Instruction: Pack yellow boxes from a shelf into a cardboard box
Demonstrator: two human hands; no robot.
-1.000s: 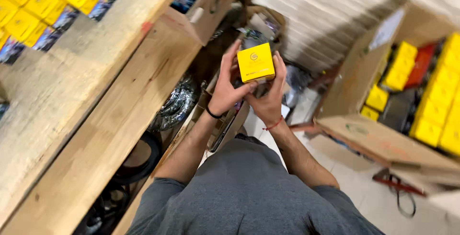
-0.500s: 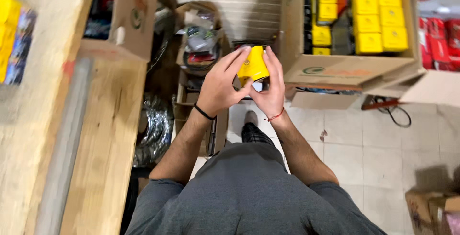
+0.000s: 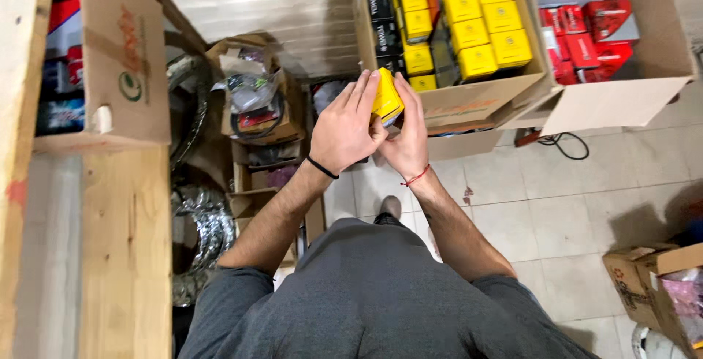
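Note:
A small yellow box (image 3: 386,96) is held in front of my chest between both hands. My left hand (image 3: 346,128), with a black band at the wrist, covers its left side, fingers pointing up. My right hand (image 3: 407,134), with a red thread at the wrist, wraps its right and lower side. Just beyond them stands a big open cardboard carton (image 3: 469,106) filled with several more yellow boxes (image 3: 483,33) and some black ones.
A second carton (image 3: 622,99) of red boxes stands right of the first. A wooden shelf (image 3: 124,249) and a cardboard box (image 3: 121,59) are on the left; small cartons of bagged parts (image 3: 253,103) and a coiled silver hose (image 3: 201,231) lie below. A black cable (image 3: 560,143) rests on the tiled floor.
The view has swung right, from the wooden shelf toward the cartons. The yellow box has turned in my hands from face-on to edge-on, and my hands now sit in front of the yellow-box carton.

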